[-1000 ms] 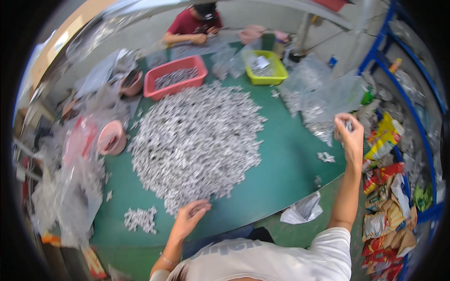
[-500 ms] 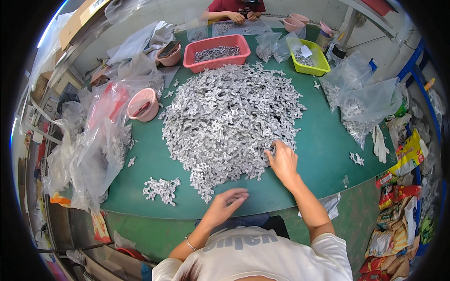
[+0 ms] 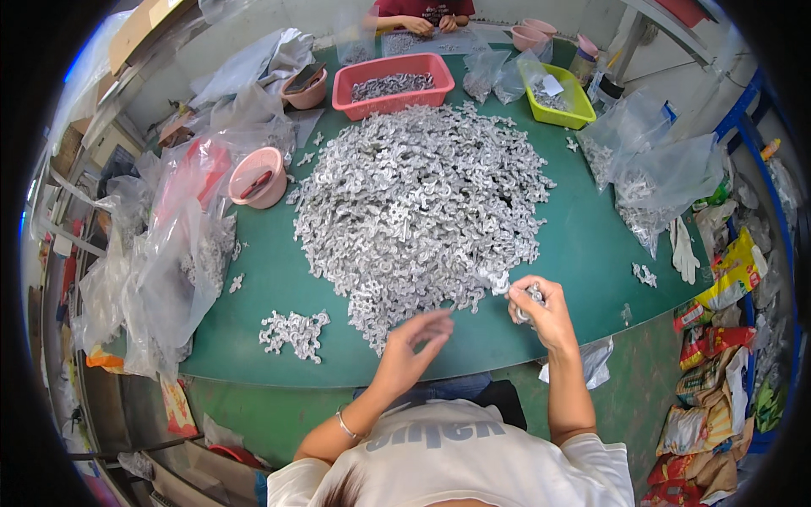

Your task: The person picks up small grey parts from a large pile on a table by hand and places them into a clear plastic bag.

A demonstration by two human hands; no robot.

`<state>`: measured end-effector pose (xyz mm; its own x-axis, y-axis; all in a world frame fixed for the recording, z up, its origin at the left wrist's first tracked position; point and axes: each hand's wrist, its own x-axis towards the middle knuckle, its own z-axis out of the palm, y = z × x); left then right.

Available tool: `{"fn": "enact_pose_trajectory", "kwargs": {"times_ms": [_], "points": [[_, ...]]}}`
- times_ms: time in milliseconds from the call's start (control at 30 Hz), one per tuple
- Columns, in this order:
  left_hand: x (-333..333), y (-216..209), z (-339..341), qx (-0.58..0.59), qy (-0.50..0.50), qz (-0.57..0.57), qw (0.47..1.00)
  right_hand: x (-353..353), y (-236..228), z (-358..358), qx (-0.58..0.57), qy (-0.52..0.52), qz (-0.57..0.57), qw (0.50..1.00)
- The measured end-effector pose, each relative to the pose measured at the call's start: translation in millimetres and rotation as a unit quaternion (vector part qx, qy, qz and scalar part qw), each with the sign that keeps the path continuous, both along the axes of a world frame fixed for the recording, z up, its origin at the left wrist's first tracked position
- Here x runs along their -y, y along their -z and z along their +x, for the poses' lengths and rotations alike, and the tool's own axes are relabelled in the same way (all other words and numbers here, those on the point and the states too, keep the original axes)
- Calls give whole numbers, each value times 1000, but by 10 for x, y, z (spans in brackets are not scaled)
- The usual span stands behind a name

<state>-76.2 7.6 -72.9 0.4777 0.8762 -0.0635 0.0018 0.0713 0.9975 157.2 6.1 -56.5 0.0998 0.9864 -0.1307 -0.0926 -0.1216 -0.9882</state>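
A big heap of small silver metal castings with rounded lobes (image 3: 414, 203) covers the middle of the table. My right hand (image 3: 545, 314) is closed around several of these castings, just off the heap's near right edge; one casting (image 3: 497, 280) sticks out from the fingertips toward the heap. In front of the heap's near edge, my left hand (image 3: 414, 345) hovers with fingers stretched and thumb apart, slightly blurred, and nothing shows in it. A small separate group of castings (image 3: 294, 335) lies on the table to its left.
The green table (image 3: 591, 279) also bears a red tub (image 3: 393, 106) of castings, a yellow-green basket (image 3: 574, 118), a pink bowl (image 3: 260, 198), and plastic bags (image 3: 667, 182) of castings. A white glove (image 3: 683, 251) lies at the right. Across the table, another person's hands (image 3: 431, 25) handle small pieces.
My right hand has drawn back from the heap toward me and slightly right, bringing castings with it. My left hand has risen a little toward the heap, its fingers spreading.
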Motion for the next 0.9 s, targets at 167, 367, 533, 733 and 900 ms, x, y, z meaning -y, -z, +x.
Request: {"fn": "enact_pose_trajectory", "kwargs": {"times_ms": [167, 367, 533, 733, 900], "points": [[-111, -419, 136, -6, -69, 142, 987, 239, -181, -109, -60, -93, 9, 994], [-77, -544, 108, -38, -47, 219, 974, 303, -267, -186, -18, -138, 60, 988], [-61, -588, 85, -25, -47, 222, 973, 321, -316, -225, -15, -129, 70, 989], [-37, -645, 91, 12, -41, 192, 980, 326, -332, -234, -87, -136, 68, 985], [-28, -647, 105, 32, -36, 185, 981, 331, -346, -242, -122, -129, 79, 981]]}}
